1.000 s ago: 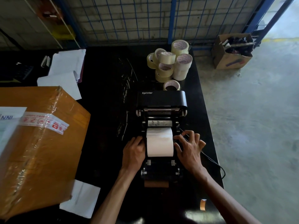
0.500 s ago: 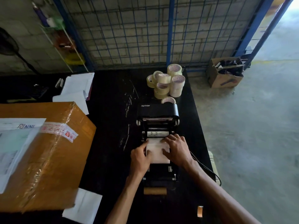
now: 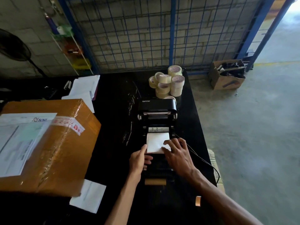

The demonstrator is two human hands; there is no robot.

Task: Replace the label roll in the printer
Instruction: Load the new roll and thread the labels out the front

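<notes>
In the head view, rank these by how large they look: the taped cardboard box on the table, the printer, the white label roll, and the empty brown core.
1. taped cardboard box, though it lies nearest the camera
2. printer
3. label roll
4. empty brown core

The right hand [image 3: 177, 155] covers the near right corner of the label roll [image 3: 156, 142], so how it sits in the printer [image 3: 157, 109] can't be made out. The left hand [image 3: 139, 159] hides the roll's near left end. The big cardboard box [image 3: 65, 151] runs off the left edge, and the paper [image 3: 17, 143] on it is too blurry to read.
</notes>
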